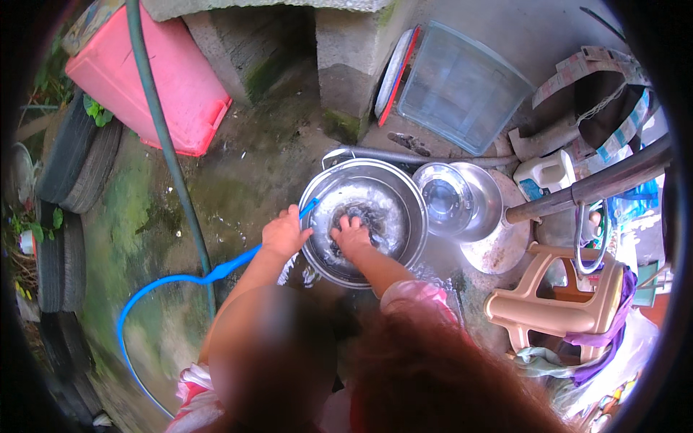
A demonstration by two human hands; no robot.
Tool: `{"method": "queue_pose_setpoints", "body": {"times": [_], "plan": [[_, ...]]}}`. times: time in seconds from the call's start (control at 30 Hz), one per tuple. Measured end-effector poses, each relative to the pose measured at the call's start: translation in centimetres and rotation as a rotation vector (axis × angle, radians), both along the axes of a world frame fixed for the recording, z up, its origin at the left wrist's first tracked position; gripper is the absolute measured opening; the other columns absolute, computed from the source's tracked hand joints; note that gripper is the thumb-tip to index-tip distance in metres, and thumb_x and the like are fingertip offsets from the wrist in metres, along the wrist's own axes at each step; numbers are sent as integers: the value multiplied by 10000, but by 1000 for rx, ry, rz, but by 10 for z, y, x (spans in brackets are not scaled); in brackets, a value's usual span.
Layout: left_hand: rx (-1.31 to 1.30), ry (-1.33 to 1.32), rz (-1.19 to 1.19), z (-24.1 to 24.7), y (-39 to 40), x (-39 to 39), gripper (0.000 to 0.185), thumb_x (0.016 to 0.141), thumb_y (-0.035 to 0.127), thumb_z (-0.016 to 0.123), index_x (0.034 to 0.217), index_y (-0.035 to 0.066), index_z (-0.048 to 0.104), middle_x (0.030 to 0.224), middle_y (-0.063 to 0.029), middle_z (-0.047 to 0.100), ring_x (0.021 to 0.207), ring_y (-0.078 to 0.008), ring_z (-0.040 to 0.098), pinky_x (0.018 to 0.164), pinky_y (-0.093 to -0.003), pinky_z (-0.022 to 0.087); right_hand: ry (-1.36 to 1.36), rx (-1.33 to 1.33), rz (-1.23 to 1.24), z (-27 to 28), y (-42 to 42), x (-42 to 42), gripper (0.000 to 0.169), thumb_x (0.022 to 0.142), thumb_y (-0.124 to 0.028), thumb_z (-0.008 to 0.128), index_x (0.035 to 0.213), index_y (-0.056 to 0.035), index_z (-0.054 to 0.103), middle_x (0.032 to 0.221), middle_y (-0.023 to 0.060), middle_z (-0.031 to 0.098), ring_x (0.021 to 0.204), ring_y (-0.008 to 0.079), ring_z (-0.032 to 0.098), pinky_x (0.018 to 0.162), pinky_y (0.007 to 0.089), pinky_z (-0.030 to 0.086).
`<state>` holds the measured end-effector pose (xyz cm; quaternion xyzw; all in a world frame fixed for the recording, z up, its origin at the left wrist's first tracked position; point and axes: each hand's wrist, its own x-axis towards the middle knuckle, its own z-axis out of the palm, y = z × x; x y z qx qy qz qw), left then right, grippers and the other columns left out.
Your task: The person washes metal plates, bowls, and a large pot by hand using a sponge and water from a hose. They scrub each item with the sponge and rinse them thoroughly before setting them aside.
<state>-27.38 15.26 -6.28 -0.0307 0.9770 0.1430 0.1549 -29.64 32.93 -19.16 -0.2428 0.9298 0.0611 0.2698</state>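
A large metal pot [417, 200] with a wire side handle stands on the wet concrete before me. My left hand [284, 231] is at its left rim, closed around a blue hose [238, 265] whose end points into the pot. My right hand [353, 236] reaches inside over the bottom, fingers spread and holding nothing that I can see. Shallow water and a dark patch show under the fingertips; whether the patch is dirt or a loose thing I cannot tell. Foamy water lies on the ground by the pot's near side.
Right of the pot are metal bowls [487, 203], a round slab [501, 254], a slanting pole [552, 200] and a tipped beige plastic stool [552, 314]. Behind stand a clear plastic lid [460, 81] and concrete supports [346, 70]. A pink bin [157, 81], green hose [162, 130] and tires [59, 249] are leftward.
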Motion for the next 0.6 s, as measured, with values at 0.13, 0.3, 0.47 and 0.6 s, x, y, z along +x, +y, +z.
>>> {"method": "queue_pose_setpoints", "body": {"times": [0.13,0.3,0.47,0.6], "plan": [[-38,-66,17,-17,-3,-9,373,795,294,657,990,28,483,888,-184,656,866,-350,643,763,-434,511,-132,-497,-613,18,-1,-22,682,718,-322,740,1247,-87,378,1302,271,353,1165,413,440,944,432,435],[3,-115,6,-12,1,-17,319,806,236,632,991,21,486,881,-200,652,859,-364,637,774,-448,503,173,-1161,-1317,20,0,-90,736,738,-284,739,1227,36,293,1228,344,388,1138,432,432,979,435,363],[23,-123,-18,-9,1,-18,314,815,215,619,1004,17,464,896,-209,642,864,-369,632,777,-455,499,67,-1312,-1031,-73,-55,-82,538,859,-191,619,1247,1,299,1121,206,470,956,283,514,727,384,461],[61,-120,-18,-19,-3,-14,307,822,213,612,1000,19,452,897,-210,639,855,-374,631,766,-463,499,-386,-1447,-1207,-13,-38,-85,340,913,-146,542,1173,-81,334,996,137,556,723,204,593,499,325,534]]}}
